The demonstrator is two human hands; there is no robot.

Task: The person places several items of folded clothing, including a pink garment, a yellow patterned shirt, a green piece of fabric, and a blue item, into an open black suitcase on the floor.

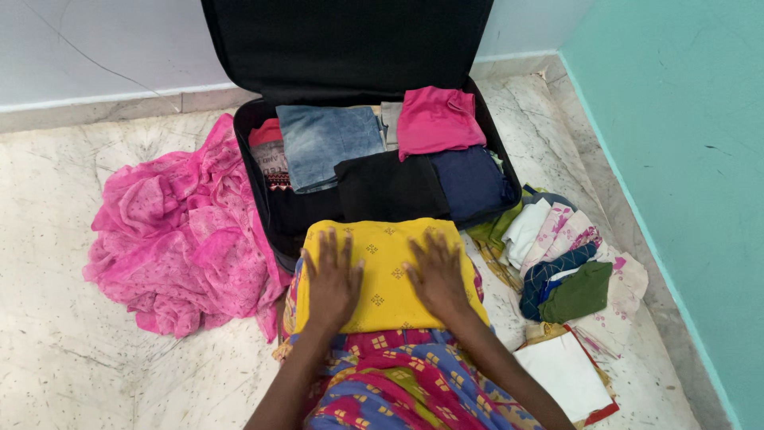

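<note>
A folded yellow garment with small square motifs lies on my lap, over a multicoloured patterned cloth. My left hand rests flat on its left part, fingers spread. My right hand presses flat on its right part. Just beyond it stands an open black suitcase, lid upright against the wall. Inside lie folded denim, a pink top, a black garment, a navy piece and a red-and-grey item.
A crumpled pink dotted fabric is heaped on the marble floor to the left. On the right lies a pile of folded clothes, white, floral, navy and green, with a flat white packet near it. A teal wall bounds the right.
</note>
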